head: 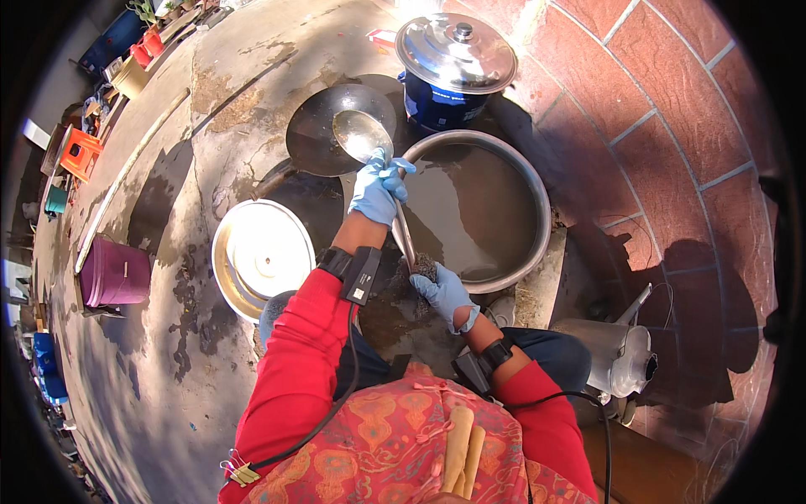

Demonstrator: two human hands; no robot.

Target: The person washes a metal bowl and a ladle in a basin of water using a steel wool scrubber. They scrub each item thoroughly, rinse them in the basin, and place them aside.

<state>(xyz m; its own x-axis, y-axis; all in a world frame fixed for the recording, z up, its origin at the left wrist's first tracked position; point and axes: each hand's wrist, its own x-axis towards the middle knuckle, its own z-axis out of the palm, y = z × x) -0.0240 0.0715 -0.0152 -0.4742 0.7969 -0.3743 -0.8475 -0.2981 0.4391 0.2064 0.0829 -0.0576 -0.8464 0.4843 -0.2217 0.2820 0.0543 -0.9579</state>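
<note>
My left hand [380,189], in a light blue glove, grips a large metal ladle [360,135] near its bowl. The ladle's handle slants down towards me, over the near left rim of a wide metal basin [540,208] of murky water. In my right hand [446,295], also gloved, is a metal scouring pad [425,269], pressed around the lower end of the handle. Beyond the ladle bowl lies a dark wok [308,135] on the wet ground.
A blue pot [441,104] with a shiny metal lid [434,53] stands behind the basin. At left are a round metal lid or pan [264,252] and a purple bucket [123,271]. A metal kettle [607,356] lies right of my knee, beside red paving [667,157].
</note>
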